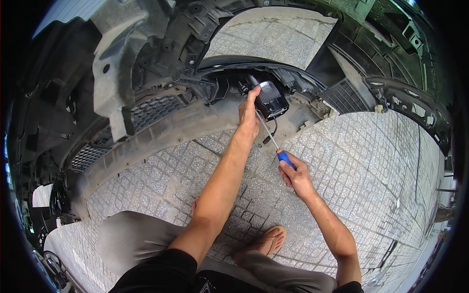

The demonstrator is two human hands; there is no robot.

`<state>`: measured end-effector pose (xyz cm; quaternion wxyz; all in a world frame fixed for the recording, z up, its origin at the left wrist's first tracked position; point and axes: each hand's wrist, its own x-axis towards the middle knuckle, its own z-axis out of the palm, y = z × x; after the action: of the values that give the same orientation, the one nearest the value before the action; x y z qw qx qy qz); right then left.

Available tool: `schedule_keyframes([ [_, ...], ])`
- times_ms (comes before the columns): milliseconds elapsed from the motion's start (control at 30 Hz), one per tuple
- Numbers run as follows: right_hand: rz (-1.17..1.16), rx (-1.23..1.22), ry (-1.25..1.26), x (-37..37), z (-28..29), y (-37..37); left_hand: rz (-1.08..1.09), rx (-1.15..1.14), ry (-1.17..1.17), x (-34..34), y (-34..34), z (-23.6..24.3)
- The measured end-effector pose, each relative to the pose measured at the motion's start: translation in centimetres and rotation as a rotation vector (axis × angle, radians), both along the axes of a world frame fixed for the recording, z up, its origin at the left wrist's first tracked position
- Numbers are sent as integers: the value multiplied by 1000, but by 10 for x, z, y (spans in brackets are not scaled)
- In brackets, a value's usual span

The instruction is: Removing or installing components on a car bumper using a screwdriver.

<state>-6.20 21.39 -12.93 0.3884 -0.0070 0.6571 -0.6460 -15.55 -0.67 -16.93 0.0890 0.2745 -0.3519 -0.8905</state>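
- A black unit with a grey finned block (269, 93) sits in an opening on the inner side of a large black car bumper (161, 128), at upper centre.
- A short black cable (274, 128) hangs from the unit's lower edge.
- The left hand (249, 115) reaches up to the unit's left side, one digit extended to the finned block's edge; the other fingers are hidden, so I cannot tell whether they grip it.
- A screwdriver (285, 157) with a blue and orange handle slants up and leftward, its metal shaft running beside the left hand; what its tip touches cannot be made out.
- The right hand (298, 177), lower and to the right, has its fingers wrapped around the screwdriver's handle.
- Left of the unit, a honeycomb grille (154, 112) is set in the bumper; a dusty grey bracket (113, 73) stands out farther left.
- Below are grey patterned paving (361, 151), the person's grey trousers (132, 239) and a foot in a tan sandal (275, 237).
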Motion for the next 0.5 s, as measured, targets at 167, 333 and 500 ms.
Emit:
schedule_keyframes([
  [167,20,368,620,6,-5,-6,-5,-1,5,-1,-2,-3],
  [333,-42,495,968,9,-5,-13,-13,33,33,1,-1,-1],
  [500,-90,193,158,-2,-3,-3,-19,56,19,2,-4,-2],
])
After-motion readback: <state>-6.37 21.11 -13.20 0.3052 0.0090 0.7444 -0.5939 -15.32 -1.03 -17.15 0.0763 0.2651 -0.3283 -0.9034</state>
